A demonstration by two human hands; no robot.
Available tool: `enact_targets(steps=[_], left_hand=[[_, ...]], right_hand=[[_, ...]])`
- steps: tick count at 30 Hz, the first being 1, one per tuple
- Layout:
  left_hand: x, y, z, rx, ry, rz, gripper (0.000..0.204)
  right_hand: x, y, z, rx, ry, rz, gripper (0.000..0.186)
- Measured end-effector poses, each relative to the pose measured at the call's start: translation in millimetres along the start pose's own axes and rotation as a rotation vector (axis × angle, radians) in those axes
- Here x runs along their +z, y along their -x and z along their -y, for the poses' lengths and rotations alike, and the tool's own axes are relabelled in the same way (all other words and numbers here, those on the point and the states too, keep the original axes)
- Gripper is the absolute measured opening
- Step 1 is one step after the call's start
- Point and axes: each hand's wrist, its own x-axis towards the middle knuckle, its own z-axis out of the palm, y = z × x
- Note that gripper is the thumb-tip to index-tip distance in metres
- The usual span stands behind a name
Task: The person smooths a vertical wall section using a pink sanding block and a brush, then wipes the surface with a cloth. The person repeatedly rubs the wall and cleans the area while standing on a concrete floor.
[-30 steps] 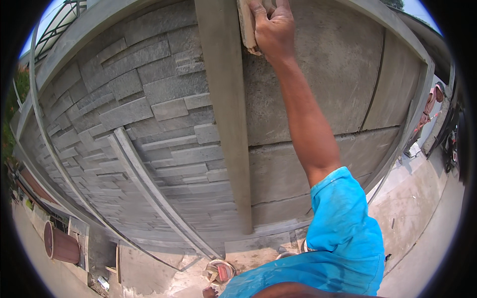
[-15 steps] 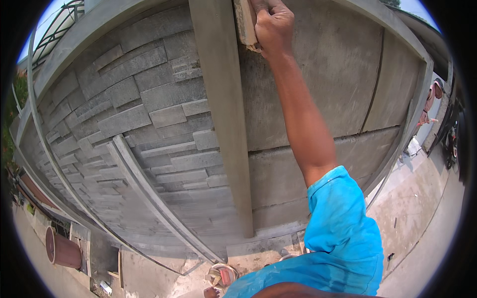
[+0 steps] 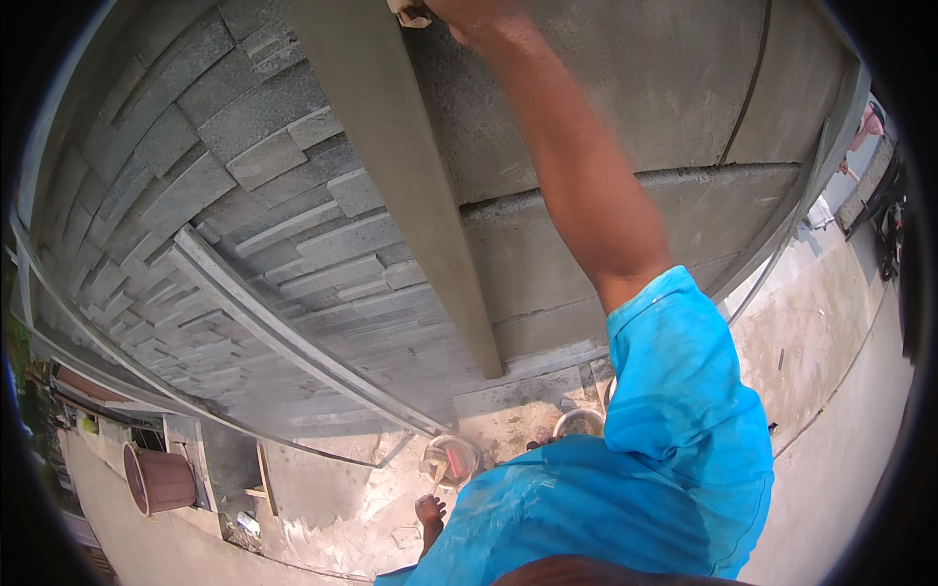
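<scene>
At the top edge of the view, partly cut off, my right hand (image 3: 477,14) is closed on a wooden float (image 3: 410,12); only the float's worn lower end shows. The float lies at the right side of a smooth cement-coloured pillar strip (image 3: 391,137), beside a plastered wall panel (image 3: 596,78). My right arm reaches up from a blue sleeve. My left hand is not in the picture.
Left of the pillar is grey stacked-stone cladding (image 3: 264,156), with a long straight bar (image 3: 293,327) leaning across it. Below stand a small tub (image 3: 472,473) holding tools, another round container (image 3: 578,422) and a brown bucket (image 3: 161,479). A bare foot (image 3: 430,508) seems to show near the tub.
The view has shifted, so the wall sits higher and more floor shows. My right hand and the float have moved up and left in the picture, partly out of it.
</scene>
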Motion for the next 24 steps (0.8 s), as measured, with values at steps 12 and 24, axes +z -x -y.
enact_targets(steps=[12,24], left_hand=[[20.0,16.1,-5.9,0.07,-0.049,0.059,0.019],[17.5,16.8,33.8,0.096,0.002,0.151,0.032]], right_hand=[[-79.6,206.0,21.4,0.473,-0.058,0.067,0.025],[-24.5,0.5,6.3,-0.02,-0.011,-0.054,0.03]])
